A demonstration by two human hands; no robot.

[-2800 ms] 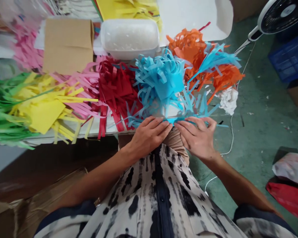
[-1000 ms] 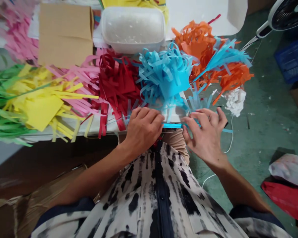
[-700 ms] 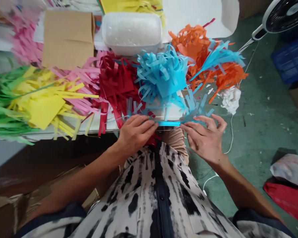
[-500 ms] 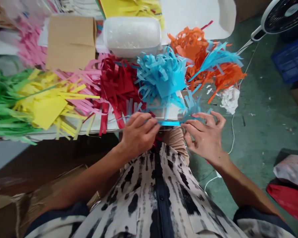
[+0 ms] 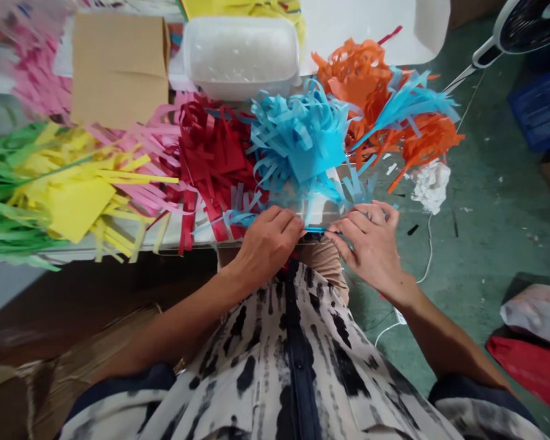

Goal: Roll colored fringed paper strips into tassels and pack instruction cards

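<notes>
Between my hands, at the table's front edge, a narrow rolled band of blue fringed paper (image 5: pixel 315 230) is stretched. My left hand (image 5: pixel 275 238) pinches its left part, and blue fringe sticks out past the fingers. My right hand (image 5: pixel 367 238) has its thumb and fingers closed on the right end, with loose blue strips fanning out above it. Just beyond lies a heap of blue fringed paper (image 5: pixel 309 153), beside a dark red fringed paper heap (image 5: pixel 222 156). The fingers cover most of the band.
Left along the table are yellow fringed paper (image 5: pixel 80 208), green fringed paper (image 5: pixel 9 183) and a brown cardboard piece (image 5: pixel 119 70). A clear plastic box (image 5: pixel 241 58) stands behind. Orange fringed paper (image 5: pixel 357 73) lies right. A fan (image 5: pixel 531 27) and blue crate (image 5: pixel 538 110) stand beyond.
My hands have come closer together along the blue paper, the left moving right and the right slightly left. The band between them now looks shorter and narrower.
</notes>
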